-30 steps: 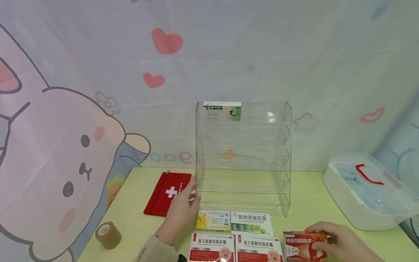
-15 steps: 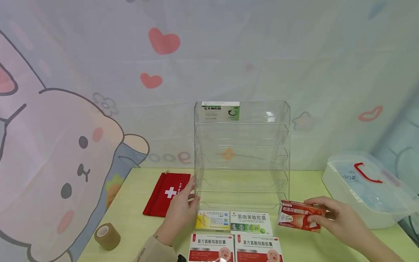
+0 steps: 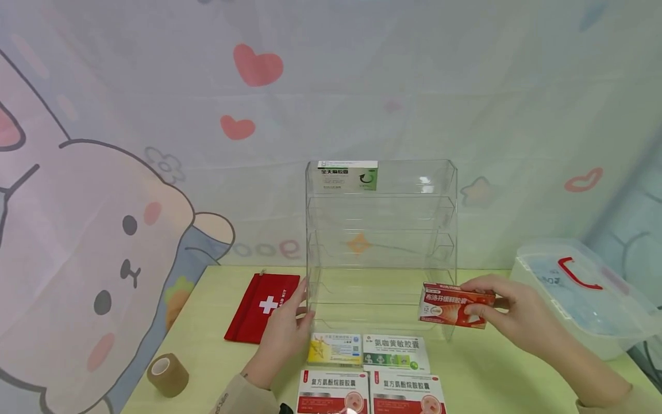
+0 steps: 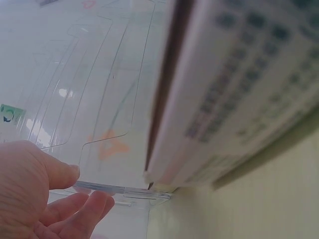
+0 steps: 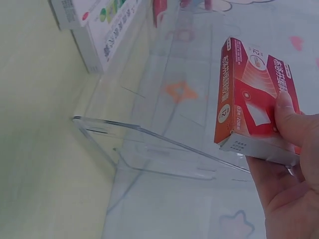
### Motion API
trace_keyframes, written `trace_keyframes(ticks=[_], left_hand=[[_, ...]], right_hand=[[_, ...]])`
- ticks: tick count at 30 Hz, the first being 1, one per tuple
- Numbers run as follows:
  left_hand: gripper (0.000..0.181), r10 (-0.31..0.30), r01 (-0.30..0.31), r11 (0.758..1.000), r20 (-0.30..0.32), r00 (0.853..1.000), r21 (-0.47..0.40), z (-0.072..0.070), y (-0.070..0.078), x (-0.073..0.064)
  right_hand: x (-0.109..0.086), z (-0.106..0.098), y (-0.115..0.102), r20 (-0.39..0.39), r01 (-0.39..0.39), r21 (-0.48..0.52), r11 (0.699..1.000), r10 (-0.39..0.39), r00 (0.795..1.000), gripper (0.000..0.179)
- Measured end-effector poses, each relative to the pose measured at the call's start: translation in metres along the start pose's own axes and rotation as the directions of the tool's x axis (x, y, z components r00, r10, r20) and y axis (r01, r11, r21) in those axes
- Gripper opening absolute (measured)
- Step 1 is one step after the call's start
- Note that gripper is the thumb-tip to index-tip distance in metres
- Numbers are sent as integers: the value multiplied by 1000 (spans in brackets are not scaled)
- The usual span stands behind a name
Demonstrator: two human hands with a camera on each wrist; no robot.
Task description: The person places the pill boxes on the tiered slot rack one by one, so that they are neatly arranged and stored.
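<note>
My right hand pinches a red medicine box between thumb and fingers, raised in front of the lower right part of a clear tiered rack. In the right wrist view, the box is tilted, with its thumb-side face and one narrow side showing. At the rack's left side, my left hand grips the panel; in the left wrist view, thumb and fingers lie on opposite sides of its clear edge. A green-and-white medicine box stands at the left of the rack's top tier.
Before the rack lie a yellow box, a green-and-white box and two red-and-white boxes. A red first aid pouch and a brown tape roll are left. A white lidded case stands right.
My right hand has lifted the red medicine box off the table beside the other boxes and carried it up and left to the rack. My left hand stays on the rack's side.
</note>
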State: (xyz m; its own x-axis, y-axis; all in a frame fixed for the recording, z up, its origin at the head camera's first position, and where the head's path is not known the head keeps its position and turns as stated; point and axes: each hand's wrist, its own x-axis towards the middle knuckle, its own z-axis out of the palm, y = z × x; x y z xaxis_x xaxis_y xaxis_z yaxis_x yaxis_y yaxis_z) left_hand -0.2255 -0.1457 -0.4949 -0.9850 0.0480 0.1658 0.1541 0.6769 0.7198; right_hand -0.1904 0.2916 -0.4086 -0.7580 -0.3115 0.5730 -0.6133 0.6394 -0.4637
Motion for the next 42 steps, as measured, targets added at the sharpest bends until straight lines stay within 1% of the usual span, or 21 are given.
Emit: trace_keyframes(ticks=[5,8,11,15,17,23,25,31,35,42], left_hand=[[88,1,-1,1000,-5,1000,1,-1,0,0],[88,8,-8,1000,-5,1000,-2,-1,0,0],[88,14,-14,1000,-3,1000,-6,-1,-1,0],[88,12,-12,1000,0,1000,-9,-1,-2,0],[88,13,-13,1000,0,1000,-6,-1,-2,0],[90,18,-18,1000,4,1000,-5,0,-2,1],[90,14,-14,1000,11,1000,-6,1,-2,1],[90,3,-3,1000,13,1000,-2,1,-2,0],[89,9,-9,1000,4,1000,-2,1,-2,1],[89,23,-23,1000,5,1000,1,0,-2,2]], right_hand=[[30,-6,-7,-62,27,-17,1000,-28,998,45],[49,-10,-11,-97,19,-11,1000,-20,995,43],[67,-15,-15,-115,-20,-2,1000,20,993,40],[91,-24,-23,-109,-102,18,995,103,989,36],[103,-29,-28,-107,-121,32,992,124,987,35],[136,-36,-37,-140,-92,5,996,92,986,32],[145,-38,-38,-153,-95,-2,995,93,984,32],[174,-45,-43,-205,-152,-14,988,146,968,29],[194,-50,-41,-222,-190,8,982,187,957,30],[214,-52,-36,-251,-246,48,968,250,935,29]])
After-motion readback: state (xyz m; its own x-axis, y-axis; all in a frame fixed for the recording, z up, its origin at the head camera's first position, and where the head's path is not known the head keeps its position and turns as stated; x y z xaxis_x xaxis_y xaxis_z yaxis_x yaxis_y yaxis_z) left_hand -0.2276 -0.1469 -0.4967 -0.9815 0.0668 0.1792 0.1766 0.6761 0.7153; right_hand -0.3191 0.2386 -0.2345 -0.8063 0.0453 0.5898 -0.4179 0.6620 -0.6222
